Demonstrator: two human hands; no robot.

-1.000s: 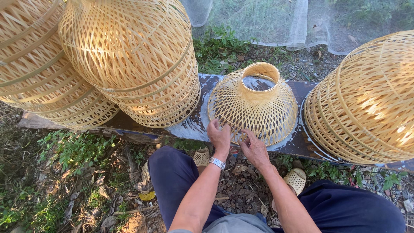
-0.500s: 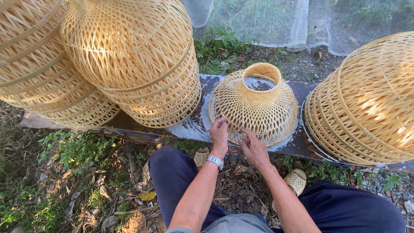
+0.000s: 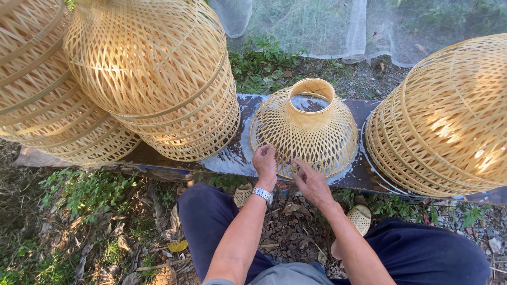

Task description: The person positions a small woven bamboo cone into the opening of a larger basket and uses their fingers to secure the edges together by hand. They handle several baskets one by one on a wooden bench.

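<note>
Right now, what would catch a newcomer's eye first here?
The small woven bamboo shade in the middle, sitting on a dark wet board, with the left hand and right hand touching its near rim. Tall stacks of larger woven baskets flank it: left stack and right stack. White netting hangs behind.

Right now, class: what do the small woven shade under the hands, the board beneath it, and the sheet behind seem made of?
Small woven shade: thin pale strips, likely bamboo, unpainted, open lattice. Board: probably wood, dark with a wet sheen. Sheet: fine white mesh, see-through. Both hands, left hand and right hand, touch the shade's rim.
</note>
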